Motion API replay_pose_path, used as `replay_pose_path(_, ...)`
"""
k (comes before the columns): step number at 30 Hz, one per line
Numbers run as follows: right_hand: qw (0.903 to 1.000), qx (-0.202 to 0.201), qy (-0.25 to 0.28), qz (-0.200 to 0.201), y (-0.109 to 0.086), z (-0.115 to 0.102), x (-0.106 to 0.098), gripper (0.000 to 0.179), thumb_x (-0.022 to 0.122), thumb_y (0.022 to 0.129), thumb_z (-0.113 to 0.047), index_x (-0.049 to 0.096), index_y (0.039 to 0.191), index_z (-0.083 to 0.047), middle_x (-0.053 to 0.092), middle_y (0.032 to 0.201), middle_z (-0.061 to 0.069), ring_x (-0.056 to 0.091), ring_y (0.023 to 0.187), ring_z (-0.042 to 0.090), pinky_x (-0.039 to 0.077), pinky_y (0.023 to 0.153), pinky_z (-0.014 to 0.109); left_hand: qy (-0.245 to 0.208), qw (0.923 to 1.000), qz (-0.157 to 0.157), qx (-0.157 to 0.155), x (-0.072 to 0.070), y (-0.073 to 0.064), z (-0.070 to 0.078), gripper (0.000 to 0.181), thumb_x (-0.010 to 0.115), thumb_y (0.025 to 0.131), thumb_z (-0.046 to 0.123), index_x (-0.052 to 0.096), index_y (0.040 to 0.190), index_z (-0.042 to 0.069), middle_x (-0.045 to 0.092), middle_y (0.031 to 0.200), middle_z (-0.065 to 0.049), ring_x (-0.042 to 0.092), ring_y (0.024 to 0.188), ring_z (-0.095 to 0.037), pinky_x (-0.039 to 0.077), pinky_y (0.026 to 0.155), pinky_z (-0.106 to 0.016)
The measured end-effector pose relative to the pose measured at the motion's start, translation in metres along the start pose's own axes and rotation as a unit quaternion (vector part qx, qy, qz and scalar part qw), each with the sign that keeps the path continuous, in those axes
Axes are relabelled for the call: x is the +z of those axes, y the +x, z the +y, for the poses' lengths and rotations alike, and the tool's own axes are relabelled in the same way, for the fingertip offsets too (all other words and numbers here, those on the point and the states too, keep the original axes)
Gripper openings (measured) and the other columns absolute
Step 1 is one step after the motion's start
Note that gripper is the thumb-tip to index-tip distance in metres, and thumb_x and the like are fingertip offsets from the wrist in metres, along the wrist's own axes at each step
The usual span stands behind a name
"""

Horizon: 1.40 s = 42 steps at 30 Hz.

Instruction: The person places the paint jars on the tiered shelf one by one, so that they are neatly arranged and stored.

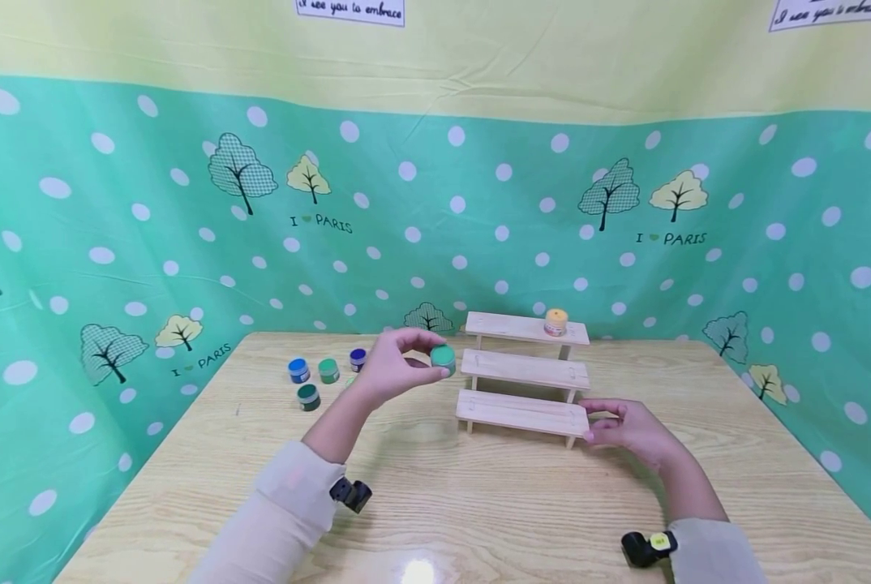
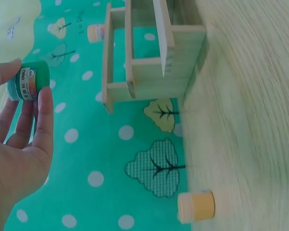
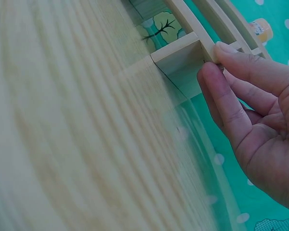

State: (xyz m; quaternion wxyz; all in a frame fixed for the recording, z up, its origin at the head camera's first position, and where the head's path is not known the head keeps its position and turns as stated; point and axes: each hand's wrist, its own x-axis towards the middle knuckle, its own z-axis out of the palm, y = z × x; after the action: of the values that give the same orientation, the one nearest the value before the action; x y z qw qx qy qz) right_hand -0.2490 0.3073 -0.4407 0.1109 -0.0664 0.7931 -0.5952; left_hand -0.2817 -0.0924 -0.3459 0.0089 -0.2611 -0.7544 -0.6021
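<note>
My left hand point(image 1: 395, 367) holds a small green-lidded paint jar point(image 1: 444, 360) between thumb and fingers, in the air left of a three-step wooden display rack point(image 1: 523, 369). In the left wrist view the jar point(image 2: 29, 82) lies tilted on its side, its label showing. My right hand point(image 1: 634, 430) pinches the right end of the rack's lowest step; in the right wrist view the thumb point(image 3: 250, 65) is on top and fingers below. An orange jar point(image 1: 555, 322) stands on the top step, toward its right end.
At the left of the table point(image 1: 479, 503) stand a blue jar point(image 1: 299, 371), a green jar point(image 1: 329, 371), a dark green jar point(image 1: 308, 397) and a purple jar point(image 1: 358, 358). Another orange jar point(image 2: 197, 206) shows in the left wrist view. Dotted cloth point(image 1: 406, 203) hangs behind.
</note>
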Motion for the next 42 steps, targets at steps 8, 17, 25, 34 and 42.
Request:
replay_pose_path(8,1.0,-0.002,0.006,-0.006,-0.001,-0.002,0.001,0.071,0.08,0.08,-0.005,0.043,0.138,0.013,0.063,0.117,0.023,0.067,0.093,0.021,0.058,0.08,0.034,-0.007,0.9999,0.001,0.011,0.014,0.014,0.006,0.036,0.084,0.076,0.006,0.07,0.108,0.003,0.065,0.101,-0.011,0.064,0.093,-0.027,0.059,0.078,-0.033)
replay_pose_path(17,1.0,-0.002,0.003,-0.004,0.0,-0.001,0.0,0.071,0.08,0.08,-0.007,0.043,0.138,0.013,0.06,0.121,0.024,0.066,0.094,0.021,0.057,0.08,0.033,-0.009,0.9996,0.021,0.018,0.027,0.033,0.014,0.036,0.084,0.075,0.006,0.071,0.108,0.004,0.067,0.1,-0.009,0.066,0.093,-0.03,0.059,0.076,-0.032)
replay_pose_path(25,1.0,-0.001,0.001,-0.004,-0.001,-0.001,0.0,0.07,0.079,0.081,-0.007,0.044,0.138,0.011,0.059,0.124,0.025,0.066,0.095,0.021,0.057,0.08,0.033,0.026,0.9986,0.044,0.012,0.035,0.047,0.018,0.033,0.085,0.076,0.015,0.074,0.106,0.012,0.07,0.098,-0.003,0.065,0.095,-0.023,0.058,0.072,-0.031)
replay_pose_path(34,1.0,-0.004,0.0,-0.008,-0.001,0.002,-0.004,0.071,0.079,0.081,-0.007,0.043,0.138,0.013,0.064,0.116,0.022,0.067,0.093,0.021,0.057,0.08,0.033,0.038,0.9974,0.061,0.01,0.048,0.065,0.015,0.034,0.086,0.074,0.016,0.074,0.106,0.011,0.071,0.095,-0.001,0.064,0.096,-0.02,0.056,0.071,-0.028)
replay_pose_path(42,0.9999,0.001,0.008,-0.008,-0.002,-0.001,-0.002,0.072,0.08,0.081,-0.008,0.043,0.139,0.012,0.063,0.118,0.023,0.067,0.093,0.022,0.057,0.081,0.035,0.042,0.9959,0.08,0.001,0.06,0.08,0.005,0.032,0.085,0.074,0.013,0.075,0.105,0.013,0.071,0.095,0.001,0.063,0.094,-0.014,0.055,0.072,-0.027)
